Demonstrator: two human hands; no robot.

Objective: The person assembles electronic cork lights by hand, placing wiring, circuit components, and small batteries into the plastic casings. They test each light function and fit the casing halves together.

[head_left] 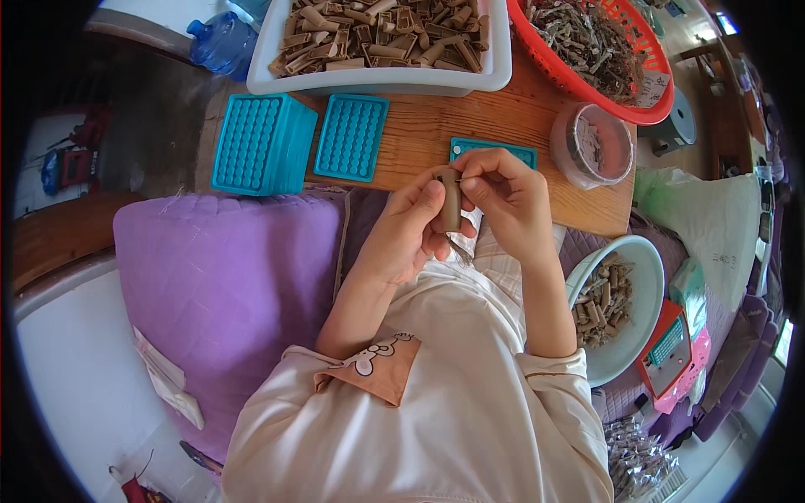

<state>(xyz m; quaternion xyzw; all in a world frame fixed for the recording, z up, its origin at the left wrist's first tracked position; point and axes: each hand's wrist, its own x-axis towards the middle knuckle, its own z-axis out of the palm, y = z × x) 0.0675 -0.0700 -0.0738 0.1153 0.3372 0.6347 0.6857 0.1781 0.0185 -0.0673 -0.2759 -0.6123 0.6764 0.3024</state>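
Evidently the piece in play is a tan hollow casing (451, 205), held nearly upright above the person's lap, just in front of the near edge of the wooden desk (419, 126). The left hand (407, 225) is closed round it, thumb along one side and fingers curling behind and beneath, while the right hand (513, 199) pinches narrowly at a thin, dark sliver (460, 179) near the upper end, too small to identify. A thin metallic piece (459, 250) shows just below the left fingers; whether it is attached to the casing or only gripped with it, I cannot tell. Judging by the similar shells heaped in the white tub (377, 81), the casing is probably moulded plastic: light, stiff, and smooth enough to turn in dry fingers, though its rounded back could let it roll. The walls look thin, so a firm squeeze across the open side might flex or crack them; better to cradle the long body, as the left hand does, leaving the end free. The sliver likely calls for a fingertip pinch, being easy to drop or bend. Silvery strips tangled in the red basket (579, 90) look springy and perhaps sharp-edged, best lifted singly by an end.
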